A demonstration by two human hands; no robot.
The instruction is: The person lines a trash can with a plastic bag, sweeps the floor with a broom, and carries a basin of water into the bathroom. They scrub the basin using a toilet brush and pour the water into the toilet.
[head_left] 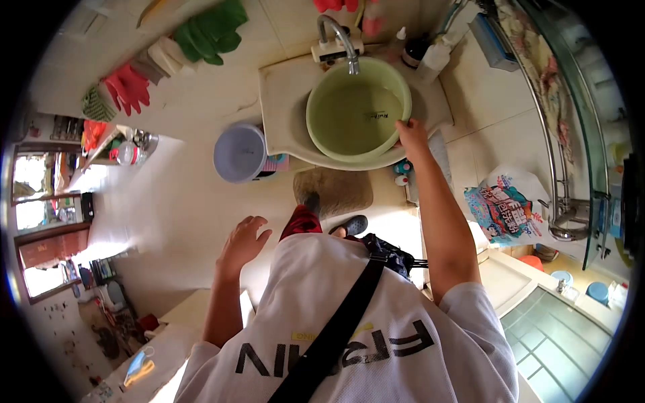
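A green plastic basin (326,114) sits in the white sink (282,87), under the curved metal faucet (339,37). Water seems to lie in it, and dark lettering shows on its bottom. My right hand (412,136) grips the basin's right rim, with the thumb and fingers closed at the edge. Off to the left, my left hand (245,240) hangs in the air with its fingers apart and nothing in it. Nearest to that hand on the floor side is a pale blue bucket (240,153), left of the sink.
Rubber gloves (126,88) and a green cloth (211,33) hang on the left wall. Bottles (435,59) stand at the sink's right back corner. A brown mat (336,188) lies below the sink. A printed plastic bag (507,208) hangs at right, near metal rails.
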